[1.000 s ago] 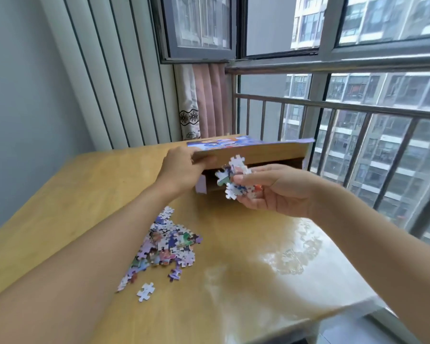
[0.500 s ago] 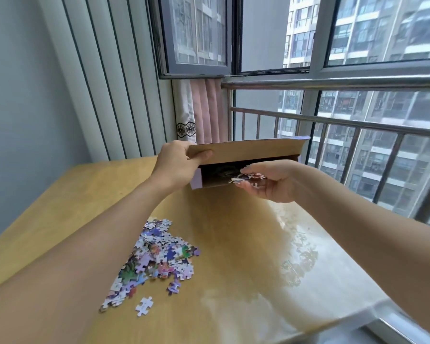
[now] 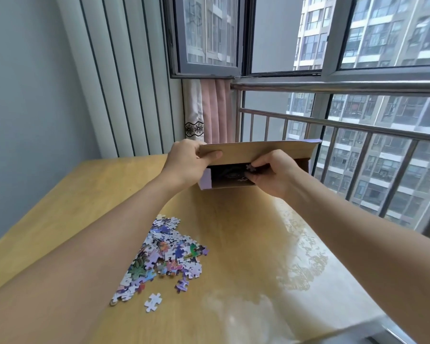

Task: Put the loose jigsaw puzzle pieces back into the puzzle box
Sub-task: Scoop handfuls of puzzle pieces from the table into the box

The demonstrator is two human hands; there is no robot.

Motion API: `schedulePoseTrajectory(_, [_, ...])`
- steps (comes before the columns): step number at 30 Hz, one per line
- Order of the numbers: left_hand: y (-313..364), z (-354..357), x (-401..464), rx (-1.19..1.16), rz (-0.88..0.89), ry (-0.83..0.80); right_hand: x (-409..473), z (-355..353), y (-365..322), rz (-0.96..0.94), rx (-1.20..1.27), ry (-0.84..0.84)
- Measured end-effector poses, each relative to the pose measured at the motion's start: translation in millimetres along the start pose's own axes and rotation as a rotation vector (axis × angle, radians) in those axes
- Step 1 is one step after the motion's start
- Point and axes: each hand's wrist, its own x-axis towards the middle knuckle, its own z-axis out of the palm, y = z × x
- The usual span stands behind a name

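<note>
The brown cardboard puzzle box (image 3: 258, 148) lies at the far side of the wooden table (image 3: 233, 244), its open side facing me. My left hand (image 3: 186, 162) grips the left end of its raised lid flap. My right hand (image 3: 271, 172) reaches into the dark opening, fingers curled around a few puzzle pieces (image 3: 250, 167). A heap of loose coloured puzzle pieces (image 3: 164, 256) lies on the table under my left forearm. A single white piece (image 3: 153, 301) sits apart near its front.
A metal railing (image 3: 345, 125) and a window run along the table's right and far sides, close behind the box. A pink curtain (image 3: 214, 110) hangs in the corner. The grey ribbed wall (image 3: 124, 78) stands at the back left.
My right hand carried a handful of pieces forward from in front of the box into its opening. The lid flap tilted up higher. The view shifted upward.
</note>
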Motion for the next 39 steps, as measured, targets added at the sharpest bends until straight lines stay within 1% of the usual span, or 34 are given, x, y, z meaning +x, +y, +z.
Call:
schedulePoseTrajectory(3, [1.9, -2.0, -2.1, -0.008, 0.011, -0.007, -5.1, -4.8, -0.7, -0.034, -0.085, 0.001])
schedulePoseTrajectory(5, [2.5, -4.7, -3.6, -0.003, 0.016, -0.009, -10.7, -9.3, -2.7, -0.075, -0.238, 0.022])
schedulePoseTrajectory(7, [2.7, -6.6, -4.8, 0.001, 0.018, -0.004, -14.9, -15.7, -4.0, -0.156, -0.511, 0.048])
schedulePoseTrajectory(9, [2.7, -8.0, -5.5, 0.005, 0.031, 0.006, -18.3, -22.7, -4.3, -0.294, -0.854, 0.035])
schedulePoseTrajectory(13, [2.1, -6.9, -6.8, -0.017, 0.020, -0.005, -25.8, -35.0, -2.0, -0.700, -1.613, -0.127])
schedulePoseTrajectory(14, [1.9, -6.1, -7.5, -0.016, 0.018, -0.005, -26.9, -36.4, -0.3, -0.770, -1.807, -0.137])
schedulePoseTrajectory(15, [1.8, -5.7, -8.2, -0.016, 0.018, -0.004, -27.1, -37.4, 1.2, -0.806, -1.962, -0.118])
schedulePoseTrajectory(16, [1.8, -5.5, -8.8, -0.020, 0.018, -0.004, -25.9, -38.1, 1.5, -0.781, -2.073, -0.093])
schedulePoseTrajectory(18, [1.2, -4.6, -9.7, -0.032, 0.015, -0.009, -22.7, -38.4, 2.1, -0.670, -2.207, -0.098])
schedulePoseTrajectory(21, [-0.6, 0.0, -11.6, -0.026, 0.005, -0.047, -14.3, -36.6, 2.0, -0.524, -2.342, -0.187])
schedulePoseTrajectory(23, [-0.9, 3.3, -12.9, -0.008, 0.011, -0.058, -8.3, -30.9, -0.2, -0.469, -2.420, -0.179])
schedulePoseTrajectory(25, [-1.4, 4.6, -12.5, 0.006, 0.019, -0.042, -2.5, -23.4, -2.1, -0.449, -2.435, -0.173])
schedulePoseTrajectory(27, [0.9, 3.8, -11.2, -0.010, 0.020, -0.026, 2.3, -19.1, -1.6, -0.441, -2.324, -0.173])
schedulePoseTrajectory(30, [3.6, 1.9, -9.3, -0.027, 0.018, -0.024, 11.0, -15.8, 3.7, -0.409, -2.059, -0.195])
schedulePoseTrajectory(31, [3.6, 1.4, -9.6, -0.026, 0.016, -0.030, 13.8, -14.4, 6.4, -0.386, -2.044, -0.208])
schedulePoseTrajectory(33, [2.8, 1.0, -11.1, -0.017, 0.009, -0.049, 13.6, -9.9, 11.5, -0.348, -2.110, -0.265])
schedulePoseTrajectory(34, [1.4, 1.1, -12.1, -0.014, 0.005, -0.056, 12.0, -7.6, 14.0, -0.357, -2.121, -0.309])
schedulePoseTrajectory(37, [-3.3, -0.2, -17.5, -0.036, -0.002, -0.047, 3.6, -4.1, 19.4, -0.429, -2.021, -0.434])
schedulePoseTrajectory(39, [-6.5, -1.5, -21.7, -0.048, -0.001, -0.050, 0.7, -8.2, 24.3, -0.481, -2.058, -0.465])
